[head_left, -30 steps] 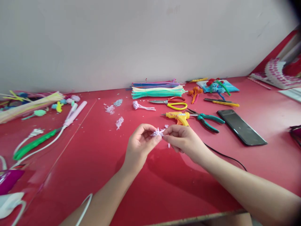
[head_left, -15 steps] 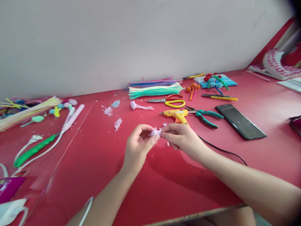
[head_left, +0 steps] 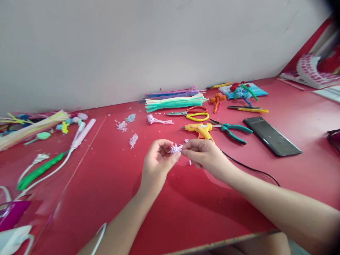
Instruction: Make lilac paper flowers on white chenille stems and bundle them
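Note:
Between my hands is a small pale-lilac fuzzy tuft (head_left: 175, 148), like cut pipe cleaner bits gathered in a cluster. My left hand (head_left: 159, 161) pinches its near side between thumb and forefinger. From the right, the fingertips of my right hand (head_left: 200, 154) close on the tuft's edge; whether they grip a separate piece is hidden. Small lilac scraps (head_left: 186, 141) lie just behind the right fingers. Beyond the hands rest a lilac pipe cleaner flower (head_left: 151, 119) with bare stems and a yellow glue gun (head_left: 198, 129).
Scissors (head_left: 195, 115), teal-handled pliers (head_left: 235, 130) and a black phone (head_left: 272, 137) lie to the right. Pipe cleaner bundles (head_left: 174, 102) line the wall. Fuzzy scraps (head_left: 133, 140) sit left of centre. A pink corded tool (head_left: 83, 134) and a green-handled tool (head_left: 42, 171) are further left.
My hands keep almost the same pose around the lilac tuft. The view has shifted very slightly; nothing on the table has visibly been moved.

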Action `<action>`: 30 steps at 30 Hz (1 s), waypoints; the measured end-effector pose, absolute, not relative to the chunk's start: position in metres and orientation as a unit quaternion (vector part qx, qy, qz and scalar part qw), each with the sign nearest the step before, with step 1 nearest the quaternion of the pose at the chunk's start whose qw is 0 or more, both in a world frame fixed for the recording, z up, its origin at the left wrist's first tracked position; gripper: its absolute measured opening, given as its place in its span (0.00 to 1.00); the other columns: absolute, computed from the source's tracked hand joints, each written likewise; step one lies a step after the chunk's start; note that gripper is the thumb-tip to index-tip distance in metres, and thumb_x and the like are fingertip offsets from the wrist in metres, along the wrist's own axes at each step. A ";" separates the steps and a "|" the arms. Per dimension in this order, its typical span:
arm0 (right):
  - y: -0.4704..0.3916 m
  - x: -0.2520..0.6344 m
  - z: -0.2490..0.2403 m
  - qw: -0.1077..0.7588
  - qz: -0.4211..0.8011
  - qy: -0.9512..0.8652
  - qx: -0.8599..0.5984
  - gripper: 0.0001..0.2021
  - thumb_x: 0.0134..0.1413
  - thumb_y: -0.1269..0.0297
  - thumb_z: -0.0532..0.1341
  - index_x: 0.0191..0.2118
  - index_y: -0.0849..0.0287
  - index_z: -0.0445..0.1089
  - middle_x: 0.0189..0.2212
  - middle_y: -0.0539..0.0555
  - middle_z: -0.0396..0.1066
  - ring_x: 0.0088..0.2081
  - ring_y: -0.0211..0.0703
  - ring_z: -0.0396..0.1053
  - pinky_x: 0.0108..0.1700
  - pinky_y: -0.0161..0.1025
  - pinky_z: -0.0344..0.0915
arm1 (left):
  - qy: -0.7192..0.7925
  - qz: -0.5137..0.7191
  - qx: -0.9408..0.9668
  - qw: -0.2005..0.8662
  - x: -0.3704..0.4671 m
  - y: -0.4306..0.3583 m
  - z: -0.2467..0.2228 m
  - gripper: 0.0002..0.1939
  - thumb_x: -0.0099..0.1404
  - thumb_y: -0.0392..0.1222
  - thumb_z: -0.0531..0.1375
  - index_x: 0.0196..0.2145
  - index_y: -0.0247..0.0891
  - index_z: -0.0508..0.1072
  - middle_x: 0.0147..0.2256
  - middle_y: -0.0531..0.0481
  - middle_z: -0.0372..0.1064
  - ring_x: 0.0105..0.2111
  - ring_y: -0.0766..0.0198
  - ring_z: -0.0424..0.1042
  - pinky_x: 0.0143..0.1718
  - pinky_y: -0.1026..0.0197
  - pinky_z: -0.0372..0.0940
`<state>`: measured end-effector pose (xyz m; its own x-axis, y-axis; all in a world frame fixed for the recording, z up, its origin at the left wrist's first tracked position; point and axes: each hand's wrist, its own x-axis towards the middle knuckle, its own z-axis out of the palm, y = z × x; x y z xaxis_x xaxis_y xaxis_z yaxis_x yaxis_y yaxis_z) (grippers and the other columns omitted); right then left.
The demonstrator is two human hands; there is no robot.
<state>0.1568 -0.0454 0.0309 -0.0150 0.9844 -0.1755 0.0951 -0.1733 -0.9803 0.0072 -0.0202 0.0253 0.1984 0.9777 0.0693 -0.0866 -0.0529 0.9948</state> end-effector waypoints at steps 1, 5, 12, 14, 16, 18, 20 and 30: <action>-0.045 0.157 0.031 0.428 0.524 -0.482 -0.556 0.06 0.50 0.63 0.59 0.30 0.60 0.68 0.12 0.42 0.57 0.14 0.29 0.52 0.19 0.30 0.48 | 0.408 0.483 0.539 0.556 0.007 -0.020 0.025 0.12 0.53 0.37 0.66 0.35 0.39 0.69 0.33 0.53 0.65 0.34 0.67 0.66 0.37 0.66 0.62; -0.044 0.159 0.030 0.449 0.529 -0.467 -0.548 0.08 0.51 0.60 0.59 0.29 0.60 0.68 0.11 0.42 0.56 0.14 0.29 0.52 0.18 0.30 0.47 | 0.404 0.495 0.522 0.565 0.007 -0.020 0.026 0.11 0.54 0.38 0.65 0.35 0.38 0.68 0.34 0.53 0.65 0.35 0.68 0.66 0.38 0.67 0.62; -0.044 0.158 0.031 0.416 0.526 -0.482 -0.564 0.08 0.50 0.60 0.60 0.32 0.60 0.69 0.12 0.42 0.58 0.15 0.29 0.53 0.19 0.30 0.48 | 0.416 0.488 0.518 0.566 0.008 -0.019 0.027 0.10 0.53 0.39 0.66 0.33 0.39 0.69 0.33 0.53 0.66 0.34 0.67 0.66 0.37 0.66 0.62; -0.044 0.158 0.030 0.418 0.521 -0.486 -0.563 0.08 0.50 0.61 0.60 0.31 0.60 0.69 0.12 0.42 0.58 0.15 0.29 0.54 0.19 0.30 0.49 | 0.416 0.482 0.524 0.566 0.007 -0.019 0.025 0.10 0.53 0.39 0.66 0.33 0.39 0.69 0.32 0.53 0.66 0.33 0.67 0.66 0.37 0.66 0.62; -0.044 0.158 0.028 0.419 0.517 -0.492 -0.562 0.07 0.50 0.61 0.59 0.31 0.60 0.69 0.12 0.43 0.58 0.15 0.29 0.54 0.19 0.30 0.50 | 0.418 0.476 0.531 0.562 0.007 -0.019 0.023 0.10 0.53 0.40 0.66 0.33 0.39 0.69 0.32 0.53 0.67 0.33 0.67 0.67 0.36 0.66 0.62; -0.044 0.158 0.026 0.419 0.513 -0.496 -0.562 0.07 0.51 0.62 0.59 0.31 0.60 0.69 0.12 0.43 0.58 0.15 0.29 0.54 0.19 0.30 0.50 | 0.420 0.471 0.539 0.557 0.006 -0.019 0.022 0.11 0.53 0.40 0.66 0.33 0.40 0.69 0.32 0.54 0.67 0.33 0.67 0.67 0.36 0.66 0.62; -0.044 0.158 0.024 0.420 0.512 -0.495 -0.562 0.06 0.51 0.62 0.59 0.30 0.59 0.69 0.12 0.42 0.58 0.15 0.29 0.54 0.19 0.30 0.49 | 0.421 0.468 0.548 0.550 0.005 -0.018 0.020 0.11 0.54 0.40 0.66 0.33 0.40 0.69 0.32 0.54 0.67 0.33 0.67 0.67 0.36 0.66 0.62; -0.044 0.157 0.024 0.429 0.514 -0.488 -0.560 0.06 0.51 0.62 0.59 0.30 0.59 0.69 0.12 0.42 0.56 0.14 0.28 0.52 0.18 0.30 0.46 | 0.423 0.463 0.561 0.540 0.004 -0.019 0.020 0.10 0.55 0.39 0.66 0.34 0.40 0.69 0.32 0.53 0.67 0.34 0.67 0.67 0.37 0.66 0.62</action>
<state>0.1572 -0.0440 0.0240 -0.0051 0.9876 -0.1570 0.1050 -0.1556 -0.9822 0.0045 -0.0186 0.0197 0.2138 0.9749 0.0628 -0.0264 -0.0585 0.9979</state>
